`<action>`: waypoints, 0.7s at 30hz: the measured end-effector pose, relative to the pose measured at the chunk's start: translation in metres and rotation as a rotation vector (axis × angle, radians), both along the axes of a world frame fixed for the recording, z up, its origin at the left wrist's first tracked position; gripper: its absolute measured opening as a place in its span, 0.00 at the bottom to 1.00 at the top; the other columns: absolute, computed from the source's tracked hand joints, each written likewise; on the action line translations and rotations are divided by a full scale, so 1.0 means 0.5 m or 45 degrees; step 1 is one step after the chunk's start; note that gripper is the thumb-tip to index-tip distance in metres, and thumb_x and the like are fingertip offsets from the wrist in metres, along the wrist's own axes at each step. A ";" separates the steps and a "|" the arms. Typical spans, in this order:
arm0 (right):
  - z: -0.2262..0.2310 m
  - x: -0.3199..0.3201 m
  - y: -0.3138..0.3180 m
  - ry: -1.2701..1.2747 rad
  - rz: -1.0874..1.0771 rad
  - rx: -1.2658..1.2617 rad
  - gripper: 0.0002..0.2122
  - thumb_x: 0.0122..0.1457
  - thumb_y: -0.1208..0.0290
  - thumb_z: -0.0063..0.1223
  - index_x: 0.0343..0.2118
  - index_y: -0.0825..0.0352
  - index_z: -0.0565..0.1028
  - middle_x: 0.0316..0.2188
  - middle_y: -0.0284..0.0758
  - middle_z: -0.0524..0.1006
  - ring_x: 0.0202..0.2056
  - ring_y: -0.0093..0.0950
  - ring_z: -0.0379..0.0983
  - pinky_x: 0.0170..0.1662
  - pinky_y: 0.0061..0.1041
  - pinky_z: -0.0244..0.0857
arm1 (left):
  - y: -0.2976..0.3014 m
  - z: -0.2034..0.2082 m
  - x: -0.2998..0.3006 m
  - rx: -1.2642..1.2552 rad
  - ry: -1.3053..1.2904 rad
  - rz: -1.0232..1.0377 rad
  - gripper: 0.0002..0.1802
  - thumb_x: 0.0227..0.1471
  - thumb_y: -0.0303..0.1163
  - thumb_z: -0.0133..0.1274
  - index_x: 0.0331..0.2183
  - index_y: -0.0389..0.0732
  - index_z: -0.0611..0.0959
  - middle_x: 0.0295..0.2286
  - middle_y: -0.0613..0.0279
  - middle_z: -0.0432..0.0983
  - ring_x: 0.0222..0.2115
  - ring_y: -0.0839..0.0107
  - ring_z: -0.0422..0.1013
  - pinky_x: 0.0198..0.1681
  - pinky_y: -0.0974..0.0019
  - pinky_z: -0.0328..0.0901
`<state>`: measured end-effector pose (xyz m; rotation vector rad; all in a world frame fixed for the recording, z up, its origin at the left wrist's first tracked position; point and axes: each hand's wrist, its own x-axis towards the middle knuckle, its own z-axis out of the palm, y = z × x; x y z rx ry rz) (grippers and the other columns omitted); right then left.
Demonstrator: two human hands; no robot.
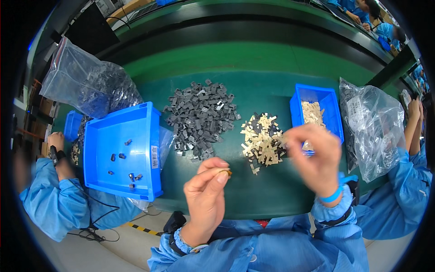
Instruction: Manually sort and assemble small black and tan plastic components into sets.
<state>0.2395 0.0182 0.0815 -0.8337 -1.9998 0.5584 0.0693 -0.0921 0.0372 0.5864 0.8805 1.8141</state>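
Note:
My left hand (206, 192) is closed in a pinch in front of the grey pile. Between its thumb and forefinger is a small yellowish piece (226, 172), mostly covered by the fingertips. Blurred by motion, my right hand (316, 156) hovers at the right edge of a mixed heap of small cream and black flat pieces (263, 141). Its thumb and forefinger are drawn together; what sits between them is too smeared to name. Beyond my left hand lies a large pile of small dark grey clip-like parts (199, 119) on the green table (253, 199).
At left, a big blue tray (97, 181) holds several small dark parts. A blue bin (335, 99) with cream pieces stands at right. Clear plastic bags (77, 75) of dark parts and another bag (378, 127) flank the work area. Co-workers in blue sit on both sides.

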 end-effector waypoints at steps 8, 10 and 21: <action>0.023 0.109 0.068 -0.607 -0.518 0.473 0.03 0.43 0.80 0.53 0.22 0.69 0.71 0.20 0.36 0.70 0.25 0.34 0.65 0.28 0.30 0.58 | -0.001 0.023 -0.015 0.124 1.530 0.404 0.10 0.33 0.22 0.60 0.26 0.38 0.81 0.32 0.58 0.69 0.32 0.64 0.66 0.35 0.66 0.61; 0.028 0.107 0.057 -0.557 -0.558 0.473 0.03 0.44 0.80 0.53 0.22 0.69 0.71 0.20 0.36 0.70 0.27 0.34 0.65 0.30 0.29 0.58 | 0.002 0.032 -0.012 0.152 1.723 0.443 0.13 0.27 0.23 0.61 0.25 0.42 0.81 0.30 0.61 0.69 0.30 0.64 0.65 0.33 0.63 0.60; -0.015 -0.010 -0.014 -0.098 0.903 -0.748 0.06 0.53 0.70 0.50 0.27 0.67 0.73 0.25 0.35 0.70 0.31 0.31 0.67 0.35 0.27 0.60 | -0.018 0.021 -0.014 0.557 2.286 0.423 0.18 0.31 0.26 0.61 0.30 0.54 0.79 0.30 0.70 0.64 0.30 0.70 0.62 0.35 0.62 0.57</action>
